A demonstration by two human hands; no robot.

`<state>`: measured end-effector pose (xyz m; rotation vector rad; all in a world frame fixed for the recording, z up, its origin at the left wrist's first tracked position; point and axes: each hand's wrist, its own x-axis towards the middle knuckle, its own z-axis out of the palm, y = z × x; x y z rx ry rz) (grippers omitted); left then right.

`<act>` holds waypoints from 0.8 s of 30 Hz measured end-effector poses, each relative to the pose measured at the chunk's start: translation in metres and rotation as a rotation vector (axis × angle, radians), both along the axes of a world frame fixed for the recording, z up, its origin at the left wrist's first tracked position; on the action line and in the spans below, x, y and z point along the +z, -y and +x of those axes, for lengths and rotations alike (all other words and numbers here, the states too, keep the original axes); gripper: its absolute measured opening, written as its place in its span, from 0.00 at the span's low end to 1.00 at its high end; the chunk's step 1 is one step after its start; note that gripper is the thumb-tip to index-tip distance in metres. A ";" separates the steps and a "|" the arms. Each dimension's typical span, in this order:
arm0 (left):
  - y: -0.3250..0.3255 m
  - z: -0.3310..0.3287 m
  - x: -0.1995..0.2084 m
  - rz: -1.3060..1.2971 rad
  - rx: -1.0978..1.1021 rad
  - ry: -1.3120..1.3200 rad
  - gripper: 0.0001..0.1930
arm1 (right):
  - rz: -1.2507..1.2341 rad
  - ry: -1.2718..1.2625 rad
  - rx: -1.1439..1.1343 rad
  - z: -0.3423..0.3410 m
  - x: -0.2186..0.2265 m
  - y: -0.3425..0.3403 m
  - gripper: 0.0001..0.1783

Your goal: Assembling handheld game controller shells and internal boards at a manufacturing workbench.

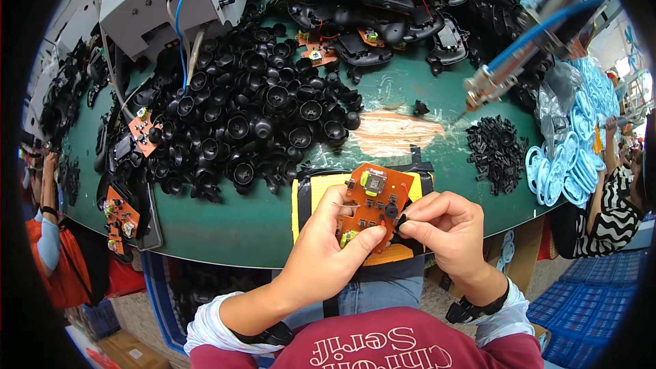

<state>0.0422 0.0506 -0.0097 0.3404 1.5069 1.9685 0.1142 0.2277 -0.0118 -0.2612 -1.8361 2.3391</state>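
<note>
An orange-brown circuit board [369,213] is gripped along its left edge by my left hand [331,236], the thumb lying across its lower part. It carries green-and-metal square modules, a round black component and several small black parts. My right hand [444,229] is closed in a pinch at the board's right edge, on a small black part [401,221] mostly hidden by the fingertips. Whether that part touches the board I cannot tell. Beneath the board lies a yellow pad [301,206] with black tape, at the table's front edge.
Black thumbstick caps [263,126] are heaped at left centre of the green table [225,229]. Behind are black controller shells [369,10]. Small black pieces [497,154] and light-blue rings [570,171] sit right. A metal nozzle tool [488,85] hangs above; a grey machine [160,3] stands back left.
</note>
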 end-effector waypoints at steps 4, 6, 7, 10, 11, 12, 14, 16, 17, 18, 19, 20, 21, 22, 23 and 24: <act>0.000 0.001 -0.001 -0.166 -0.010 -0.291 0.19 | 0.117 -0.051 0.000 -0.001 -0.004 0.001 0.07; 0.001 0.001 0.002 -0.221 -0.029 -0.351 0.19 | 0.138 -0.048 0.014 -0.002 -0.006 0.002 0.07; 0.001 -0.001 0.006 -0.167 -0.042 -0.216 0.20 | 0.169 -0.079 0.000 -0.001 -0.008 0.002 0.09; 0.000 -0.017 0.019 -0.133 -0.152 0.056 0.20 | 0.627 -0.285 -0.016 -0.007 0.004 -0.014 0.17; 0.001 -0.019 0.014 -0.143 -0.116 -0.124 0.20 | 1.052 -0.461 -0.018 -0.015 0.009 -0.019 0.24; 0.002 -0.025 0.011 -0.141 -0.117 -0.119 0.20 | 1.075 -0.431 -0.017 -0.021 0.012 -0.020 0.37; 0.003 -0.037 0.009 -0.265 -0.218 -0.134 0.19 | 1.136 -0.539 0.136 -0.041 0.007 -0.025 0.41; 0.005 -0.037 0.017 -0.298 -0.230 -0.361 0.17 | 0.770 -0.281 0.295 -0.040 0.016 -0.023 0.40; 0.004 -0.036 0.024 -0.363 -0.247 -0.418 0.17 | 0.478 -0.214 0.308 -0.038 0.020 -0.020 0.38; 0.001 -0.034 0.028 -0.429 -0.265 -0.473 0.18 | 0.185 -0.143 0.316 -0.036 0.022 -0.018 0.35; 0.000 -0.032 0.023 -0.322 -0.186 -0.495 0.19 | 0.220 -0.151 0.306 -0.037 0.019 -0.023 0.32; 0.000 -0.038 0.038 -0.383 -0.195 -0.323 0.27 | 0.261 -0.159 0.227 -0.040 0.020 -0.021 0.27; 0.006 -0.039 0.029 -0.325 -0.121 -0.394 0.32 | 0.232 -0.126 0.197 -0.040 0.018 -0.023 0.25; 0.017 -0.041 0.017 -0.266 -0.047 -0.464 0.38 | 0.203 -0.093 0.165 -0.039 0.016 -0.024 0.24; 0.027 -0.045 0.013 -0.403 -0.161 -0.542 0.45 | 0.211 -0.088 0.145 -0.037 0.015 -0.024 0.24; 0.036 -0.039 0.005 -0.438 -0.194 -0.810 0.45 | 0.128 -0.044 0.118 -0.038 0.010 -0.021 0.23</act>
